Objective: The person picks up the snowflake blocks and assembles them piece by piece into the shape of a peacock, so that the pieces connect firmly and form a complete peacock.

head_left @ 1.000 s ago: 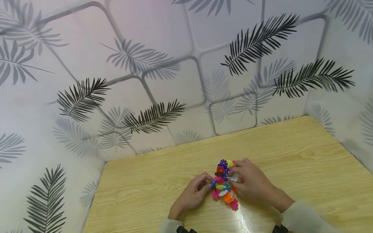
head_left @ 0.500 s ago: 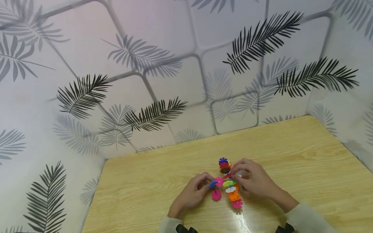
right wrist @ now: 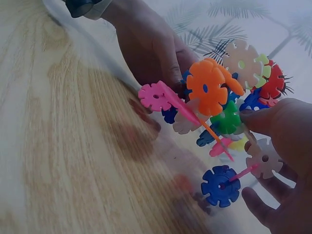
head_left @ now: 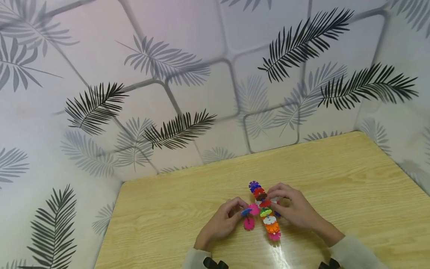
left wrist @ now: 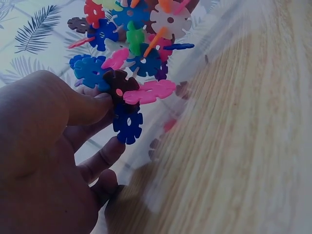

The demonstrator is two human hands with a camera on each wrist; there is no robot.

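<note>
Both hands hold one figure of notched snowflake discs (head_left: 270,220), slotted together in many colours. My left hand (head_left: 222,221) is at its left side, thumb and fingers pinching a blue disc (head_left: 246,212). Pink discs (head_left: 249,223) stick out beside those fingertips. In the left wrist view, the thumb presses by a dark brown disc (left wrist: 119,87). On the other side my right hand (head_left: 295,207) grips near a red disc (head_left: 265,203). The right wrist view has its thumb by a green disc (right wrist: 226,118), and a white disc (right wrist: 263,159) lies close to the curled fingers.
The wood-grain table (head_left: 161,220) lies under both hands, its glossy top reflecting the discs. Behind it rises a wall (head_left: 188,93) with a leaf pattern. Dark wrist straps (head_left: 215,263) sit at the cuffs.
The disc figure has turned in the hands, so its long row of discs now shows as a straight slanting line. The right hand has shifted slightly; the left stays nearly in place.
</note>
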